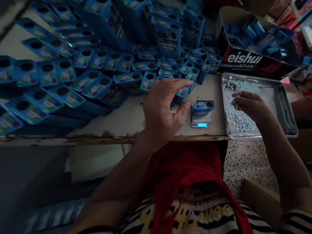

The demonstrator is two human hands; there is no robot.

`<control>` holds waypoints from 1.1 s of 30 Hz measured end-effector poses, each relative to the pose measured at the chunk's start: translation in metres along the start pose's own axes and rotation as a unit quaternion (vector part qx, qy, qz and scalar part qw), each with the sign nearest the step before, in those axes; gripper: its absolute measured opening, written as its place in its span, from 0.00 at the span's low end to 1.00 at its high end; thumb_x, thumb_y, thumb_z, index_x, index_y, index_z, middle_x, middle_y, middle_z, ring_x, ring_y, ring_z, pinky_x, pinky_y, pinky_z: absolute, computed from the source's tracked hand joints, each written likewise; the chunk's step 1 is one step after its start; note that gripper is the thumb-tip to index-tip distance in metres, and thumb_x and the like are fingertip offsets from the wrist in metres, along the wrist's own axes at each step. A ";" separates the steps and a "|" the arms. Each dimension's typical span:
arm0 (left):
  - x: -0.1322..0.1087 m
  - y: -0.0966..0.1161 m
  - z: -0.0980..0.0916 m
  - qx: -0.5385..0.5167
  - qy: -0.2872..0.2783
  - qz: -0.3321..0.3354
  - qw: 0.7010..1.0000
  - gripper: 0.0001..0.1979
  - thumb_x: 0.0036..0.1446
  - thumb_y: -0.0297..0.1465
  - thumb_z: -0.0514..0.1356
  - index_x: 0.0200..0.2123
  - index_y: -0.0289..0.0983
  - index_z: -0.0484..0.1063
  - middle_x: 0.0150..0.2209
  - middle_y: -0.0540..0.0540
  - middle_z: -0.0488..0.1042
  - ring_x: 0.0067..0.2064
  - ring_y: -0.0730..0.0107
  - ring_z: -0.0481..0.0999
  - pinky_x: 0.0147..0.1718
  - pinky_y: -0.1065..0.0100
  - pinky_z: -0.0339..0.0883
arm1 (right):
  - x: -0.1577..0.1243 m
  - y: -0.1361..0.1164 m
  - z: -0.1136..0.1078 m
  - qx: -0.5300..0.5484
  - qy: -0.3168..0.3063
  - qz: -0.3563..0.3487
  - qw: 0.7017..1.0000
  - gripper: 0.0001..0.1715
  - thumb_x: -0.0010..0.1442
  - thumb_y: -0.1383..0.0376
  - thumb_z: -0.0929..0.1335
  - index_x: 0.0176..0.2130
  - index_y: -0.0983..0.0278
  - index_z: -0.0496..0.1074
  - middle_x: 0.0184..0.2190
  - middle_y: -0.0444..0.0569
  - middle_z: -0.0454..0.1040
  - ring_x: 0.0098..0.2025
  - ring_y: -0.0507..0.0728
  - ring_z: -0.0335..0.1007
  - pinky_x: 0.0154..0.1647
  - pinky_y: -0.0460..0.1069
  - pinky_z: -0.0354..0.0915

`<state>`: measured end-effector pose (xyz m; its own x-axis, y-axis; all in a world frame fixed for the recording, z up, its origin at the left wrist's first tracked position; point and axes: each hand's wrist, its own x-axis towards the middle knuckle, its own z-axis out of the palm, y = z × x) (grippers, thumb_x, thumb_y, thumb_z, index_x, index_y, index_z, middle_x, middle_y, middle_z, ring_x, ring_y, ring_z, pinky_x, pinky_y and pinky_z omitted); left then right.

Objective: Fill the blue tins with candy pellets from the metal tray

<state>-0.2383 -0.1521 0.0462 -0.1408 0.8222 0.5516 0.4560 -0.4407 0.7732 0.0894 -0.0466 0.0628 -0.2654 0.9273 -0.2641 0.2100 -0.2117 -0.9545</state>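
Observation:
My left hand (164, 109) is raised over the table with thumb and forefinger spread apart, and nothing shows between them. Just right of its thumb, a blue candy tin (203, 107) stands on a small digital scale (201, 124) with a lit blue display. The dark round opening in the tin's top is uncovered. Over the metal tray (280, 130), my right hand (247, 103) has its fingers pinched together, with a pale bit like a small candy at the tips. Small pale-blue candies (240, 120) lie loose on the tray's left side, beneath that hand.
Many blue tins (83, 81) crowd the table's left and back, most upright with dark openings on top. A black printed cardboard box (258, 61) of blue pieces stands behind the tray. The table's worn front edge (97, 139) runs close before me.

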 end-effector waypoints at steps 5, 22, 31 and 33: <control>0.004 -0.003 0.020 0.014 -0.051 0.007 0.999 0.21 0.64 0.34 0.74 0.59 0.42 0.79 0.57 0.43 0.80 0.66 0.44 0.78 0.76 0.39 0.65 | -0.008 0.011 -0.021 -0.028 0.022 -0.004 0.999 0.15 0.57 0.58 0.84 0.41 0.61 0.84 0.33 0.47 0.84 0.30 0.52 0.76 0.29 0.47 0.71; -0.009 -0.032 0.065 0.158 -0.140 -0.027 0.977 0.40 0.47 0.21 0.80 0.61 0.40 0.73 0.62 0.40 0.74 0.67 0.38 0.70 0.73 0.42 0.66 | -0.014 0.018 -0.047 -0.053 0.046 -0.056 0.996 0.12 0.60 0.56 0.82 0.41 0.59 0.84 0.30 0.46 0.79 0.28 0.52 0.69 0.27 0.49 0.67; -0.012 -0.048 0.068 0.189 -0.140 -0.031 0.971 0.38 0.48 0.27 0.83 0.60 0.40 0.74 0.59 0.39 0.78 0.63 0.40 0.75 0.67 0.45 0.71 | 0.011 0.001 0.066 -0.205 -0.074 -0.170 0.961 0.09 0.68 0.58 0.75 0.43 0.57 0.88 0.28 0.44 0.78 0.31 0.55 0.71 0.38 0.52 0.68; -0.007 -0.049 0.070 0.195 -0.158 -0.031 0.968 0.36 0.48 0.28 0.83 0.59 0.39 0.75 0.58 0.38 0.79 0.62 0.41 0.76 0.66 0.47 0.72 | 0.021 0.008 0.073 -0.247 -0.076 -0.168 0.951 0.11 0.68 0.58 0.74 0.42 0.58 0.89 0.27 0.44 0.78 0.31 0.55 0.71 0.40 0.53 0.68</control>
<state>-0.1983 -0.1109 -0.0177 0.0684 0.9389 0.3372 0.7605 -0.2679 0.5915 0.0169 -0.0514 0.0396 -0.5211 0.8534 -0.0090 0.4958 0.2941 -0.8171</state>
